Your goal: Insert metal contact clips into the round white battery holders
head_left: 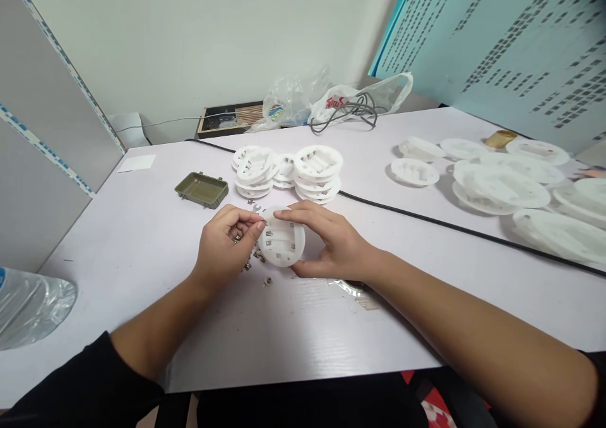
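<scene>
White round plastic battery holder [281, 237] on the tabletop [303, 333], between both hands

Right hand [329, 238] curved over it, gripping; left hand [226, 245] pinched closed at its rim; loose metal contacts [258, 255] just beside; stacked holders [317, 173] beyond.

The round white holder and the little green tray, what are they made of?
The round white holder looks like moulded plastic, smooth with a soft sheen. Its small clips look like metal, bright and shiny. The olive-green tray is perhaps matte plastic, judging by its moulded edges.

black sleeves [80, 384] ending on the forearms, bare left hand [222, 248], bare right hand [334, 242]
</scene>
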